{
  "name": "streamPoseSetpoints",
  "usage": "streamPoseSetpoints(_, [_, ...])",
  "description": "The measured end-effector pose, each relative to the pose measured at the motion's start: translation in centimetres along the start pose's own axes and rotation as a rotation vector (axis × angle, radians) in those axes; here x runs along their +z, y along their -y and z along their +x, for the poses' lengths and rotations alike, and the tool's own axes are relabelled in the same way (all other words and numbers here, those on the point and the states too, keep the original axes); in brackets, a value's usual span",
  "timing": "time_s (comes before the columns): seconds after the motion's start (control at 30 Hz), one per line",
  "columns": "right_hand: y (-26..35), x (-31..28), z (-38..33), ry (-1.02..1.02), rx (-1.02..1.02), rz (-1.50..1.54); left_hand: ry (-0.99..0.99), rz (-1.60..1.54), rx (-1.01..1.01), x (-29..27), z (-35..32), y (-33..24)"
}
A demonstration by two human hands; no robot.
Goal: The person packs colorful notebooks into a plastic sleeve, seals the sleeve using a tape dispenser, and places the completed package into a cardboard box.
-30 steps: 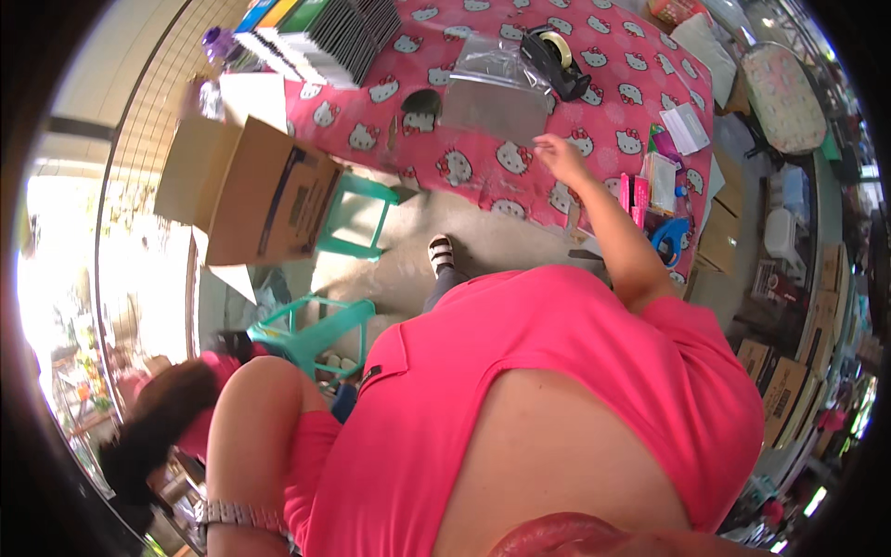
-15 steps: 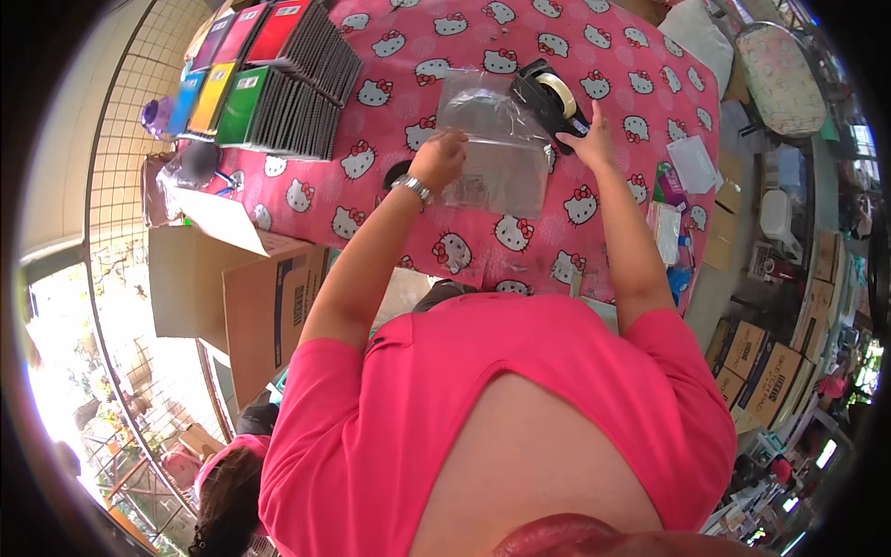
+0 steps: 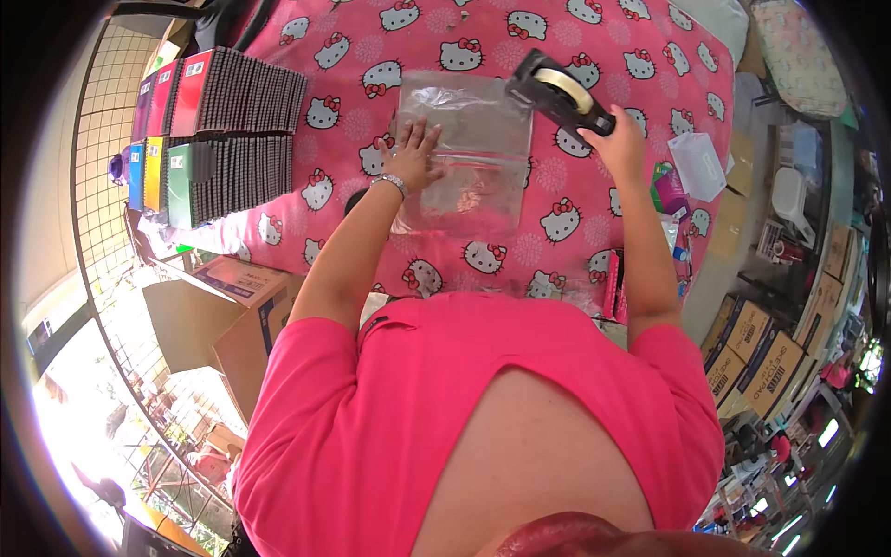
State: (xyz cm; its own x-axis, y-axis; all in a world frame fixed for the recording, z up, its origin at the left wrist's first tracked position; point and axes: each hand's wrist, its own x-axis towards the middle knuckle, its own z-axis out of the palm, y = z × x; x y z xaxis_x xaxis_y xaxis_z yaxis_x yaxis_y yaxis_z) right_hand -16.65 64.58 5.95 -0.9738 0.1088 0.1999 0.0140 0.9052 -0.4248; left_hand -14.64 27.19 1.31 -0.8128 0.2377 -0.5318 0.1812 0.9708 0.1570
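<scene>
A clear plastic sheet or bag (image 3: 469, 200) lies flat on the pink patterned tablecloth in front of me, a crease or fold running across its middle. My left hand (image 3: 411, 160), with a metal watch or bracelet at the wrist, rests on its left part with fingers spread. At the sheet's upper right, my right hand (image 3: 620, 147) grips the near end of a black tape dispenser (image 3: 524, 84) that carries a pale roll of tape (image 3: 566, 90). Beside my left wrist, a small dark round thing is mostly hidden.
Stacked spiral notebooks (image 3: 243, 93) with coloured covers stand at the far left. A cardboard box (image 3: 246, 278) is open by the table's left edge. On the right lie a white translucent piece (image 3: 698, 167) and a purple-green packet (image 3: 670, 190). Cartons (image 3: 766, 367) sit beyond.
My left hand has opened out and now presses flat on the plastic. The tape dispenser, in my right hand, has shifted to the sheet's upper right corner. My view has also shifted.
</scene>
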Motion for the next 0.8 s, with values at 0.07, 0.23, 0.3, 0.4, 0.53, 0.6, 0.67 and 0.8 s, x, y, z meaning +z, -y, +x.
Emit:
streamPoseSetpoints(0.07, [-1.1,-0.1,-1.4,-0.073,0.071,-0.024,0.014,-0.004,0.015,-0.2,0.3,-0.3])
streamPoseSetpoints(0.23, [2.6,0.3,-4.8,-0.236,0.267,-0.216,-0.011,-0.009,0.037,-0.2,0.2,0.0])
streamPoseSetpoints(0.3, [5.7,0.7,-5.5,-0.290,0.302,-0.289,-0.062,-0.017,0.052,0.1,0.1,0.7])
streamPoseSetpoints(0.4, [10.2,1.5,-6.8,-0.075,-0.139,-0.242,-0.231,-0.084,0.099,1.0,-1.1,1.3])
streamPoseSetpoints(0.53, [14.9,4.1,-10.4,0.140,-0.279,-0.119,-0.447,-0.320,0.072,-1.0,-7.2,2.7])
streamPoseSetpoints(0.6, [16.0,5.8,-11.9,0.146,-0.228,-0.063,-0.548,-0.442,-0.010,0.2,-11.7,5.2])
streamPoseSetpoints(0.67, [17.1,6.9,-12.4,0.162,-0.268,-0.024,-0.632,-0.499,-0.099,2.1,-16.4,8.2])
streamPoseSetpoints(0.8, [19.7,7.9,-11.5,0.187,-0.360,-0.029,-0.714,-0.551,-0.304,6.0,-24.9,12.8])
